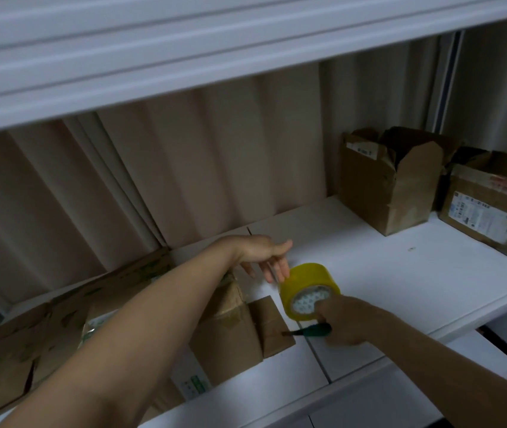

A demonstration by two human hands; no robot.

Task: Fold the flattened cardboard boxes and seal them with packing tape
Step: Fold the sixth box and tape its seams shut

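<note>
The white shelf [400, 273] carries a brown cardboard box [230, 335] under my open left hand [264, 257]. My right hand [341, 319] grips the yellow packing tape roll [304, 282] and a green-handled cutter [314, 330] together; the roll could slip.
</note>
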